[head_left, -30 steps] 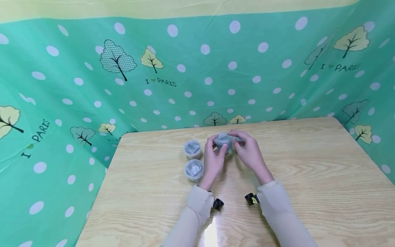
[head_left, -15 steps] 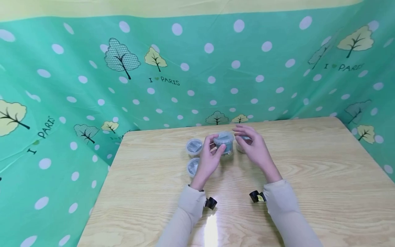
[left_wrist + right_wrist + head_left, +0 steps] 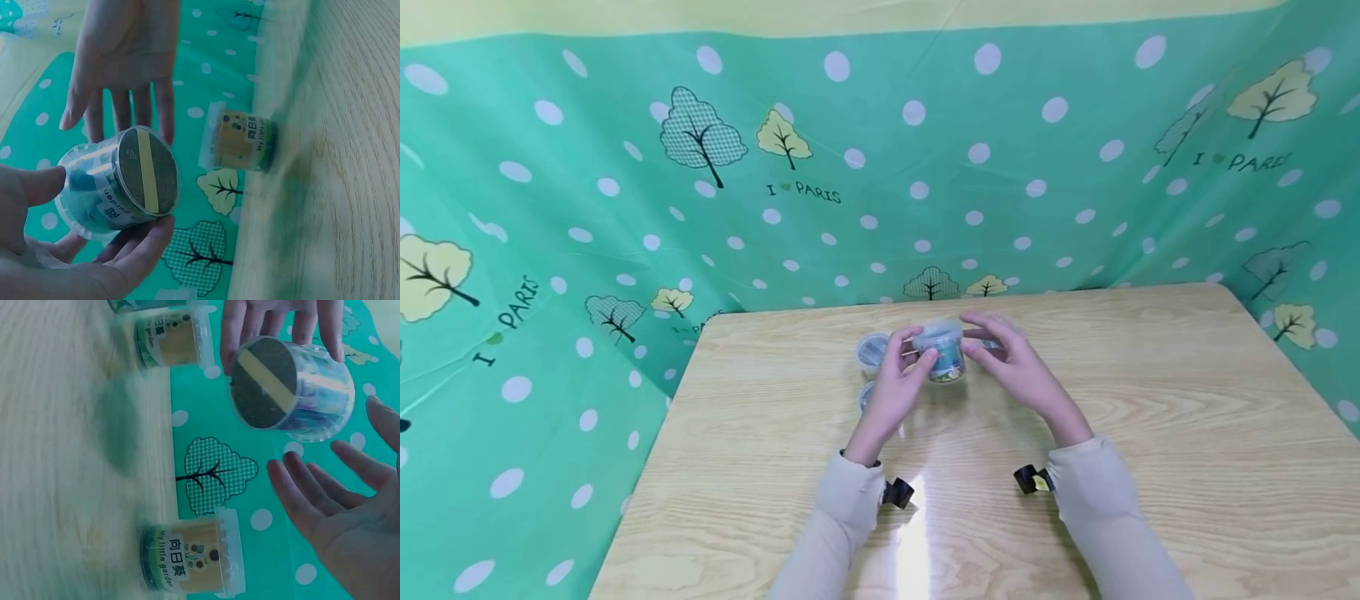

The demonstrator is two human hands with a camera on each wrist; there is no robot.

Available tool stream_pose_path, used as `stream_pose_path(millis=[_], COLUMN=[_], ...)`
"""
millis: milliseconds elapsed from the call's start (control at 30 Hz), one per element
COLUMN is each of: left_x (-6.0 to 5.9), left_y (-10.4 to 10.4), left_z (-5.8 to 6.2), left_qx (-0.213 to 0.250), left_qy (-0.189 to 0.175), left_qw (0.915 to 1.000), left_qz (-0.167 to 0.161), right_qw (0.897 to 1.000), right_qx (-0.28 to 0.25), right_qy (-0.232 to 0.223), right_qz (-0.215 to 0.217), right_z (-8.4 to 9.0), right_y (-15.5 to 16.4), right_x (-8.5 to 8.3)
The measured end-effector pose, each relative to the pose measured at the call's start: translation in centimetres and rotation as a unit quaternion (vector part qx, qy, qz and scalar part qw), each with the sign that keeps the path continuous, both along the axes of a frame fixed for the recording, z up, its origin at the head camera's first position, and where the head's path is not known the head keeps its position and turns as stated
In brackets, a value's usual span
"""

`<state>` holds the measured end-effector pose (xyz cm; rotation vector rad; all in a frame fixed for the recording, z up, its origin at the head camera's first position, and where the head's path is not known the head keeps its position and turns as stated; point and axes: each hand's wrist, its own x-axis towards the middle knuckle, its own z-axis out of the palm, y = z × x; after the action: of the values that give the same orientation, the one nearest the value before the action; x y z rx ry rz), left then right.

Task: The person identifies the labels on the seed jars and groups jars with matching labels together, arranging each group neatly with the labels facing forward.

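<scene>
The lidded tub (image 3: 947, 357) is raised off the counter (image 3: 737, 467), lid upward, between the two hands. The left hand (image 3: 891, 387) has hold of it, thumb on one side and fingers curled round the other; the right hand (image 3: 1018, 367) is spread loosely just beside it, fingers extended and holding nothing.

The step in hand looks like managing the tub between both hands. To do it well, the left grip should bear on the wall rather than the lid, so that nothing pries the lid loose. The tub is best kept near upright, and the right palm should meet the far side squarely before the left grip slackens. The right knuckles need care too, with the orange-label tub (image 3: 194, 556) standing close by.

The head view gives the layout, with a farther tub (image 3: 872, 354) and a nearer tub (image 3: 866, 397) partly behind the left hand, but it nearly hides the orange-label tub. The right wrist view shows that one plainly, lettering included, and a gap between the right fingertips and the held tub. Only the wrist views show its dark base (image 3: 165, 181) and pale strip (image 3: 148, 169)
</scene>
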<state>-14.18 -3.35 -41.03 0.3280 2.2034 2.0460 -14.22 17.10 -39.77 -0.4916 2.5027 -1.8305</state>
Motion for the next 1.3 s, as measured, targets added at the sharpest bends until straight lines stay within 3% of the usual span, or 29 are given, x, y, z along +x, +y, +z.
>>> stream_pose_path(millis=[333, 633, 1133, 1300], left_x=[1.0, 1.5, 2.2, 2.2], left_y=[-0.8, -0.9, -1.8, -1.8], left_z=[1.0, 1.2, 0.7, 0.6], left_qx=[-0.018, -0.009, 0.009, 0.028], left_qy=[-0.003, 0.001, -0.018, -0.019], left_qw=[0.9998, 0.9997, 0.9998, 0.9993], left_qz=[-0.013, -0.023, -0.003, -0.013], right_qw=[0.999, 0.999, 0.993, 0.991], right_qx=[-0.017, -0.025, -0.092, -0.100], right_qy=[-0.025, -0.040, -0.063, -0.071], right_qz=[0.030, 0.026, 0.040, 0.048], right_z=[-0.3, -0.3, -0.8, -0.7], right_y=[-0.4, -0.5, -0.8, -0.7], right_x=[0.7, 1.4, 2.0, 2.0])
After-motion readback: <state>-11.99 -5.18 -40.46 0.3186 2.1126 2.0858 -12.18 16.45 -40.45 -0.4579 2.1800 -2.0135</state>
